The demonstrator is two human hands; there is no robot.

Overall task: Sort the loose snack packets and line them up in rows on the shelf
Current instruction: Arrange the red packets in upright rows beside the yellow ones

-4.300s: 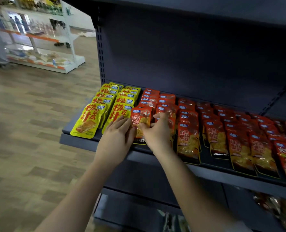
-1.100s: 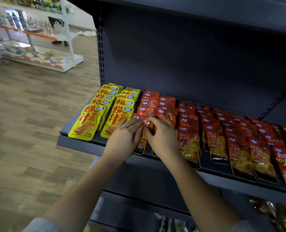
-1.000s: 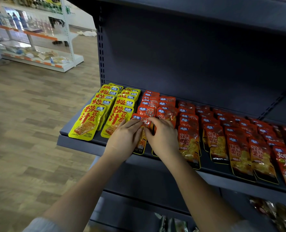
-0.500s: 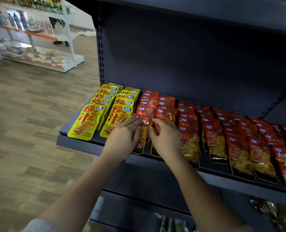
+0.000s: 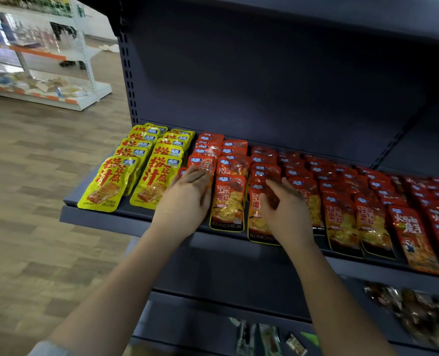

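On the dark grey shelf (image 5: 105, 219), two rows of yellow snack packets (image 5: 105, 186) lie at the left and several rows of red snack packets (image 5: 341, 217) fill the rest. My left hand (image 5: 187, 199) rests flat, fingers straight, on the first red row beside the yellow ones. A front red packet (image 5: 227, 201) lies uncovered between my hands. My right hand (image 5: 285, 209) is on the third red row, with fingers curved over a red packet (image 5: 258, 217) and the thumb at its side.
Red packets of a different print (image 5: 413, 235) lie at the far right. The shelf above (image 5: 316, 11) overhangs the rows. A lower shelf holds loose brown packets (image 5: 418, 312) and small wrappers (image 5: 269, 337). A white shelving unit (image 5: 46, 73) stands across the wooden floor.
My hands were close together on the first two red rows. My right hand has moved right to the third red row, uncovering a front packet; my left hand has flattened on the first.
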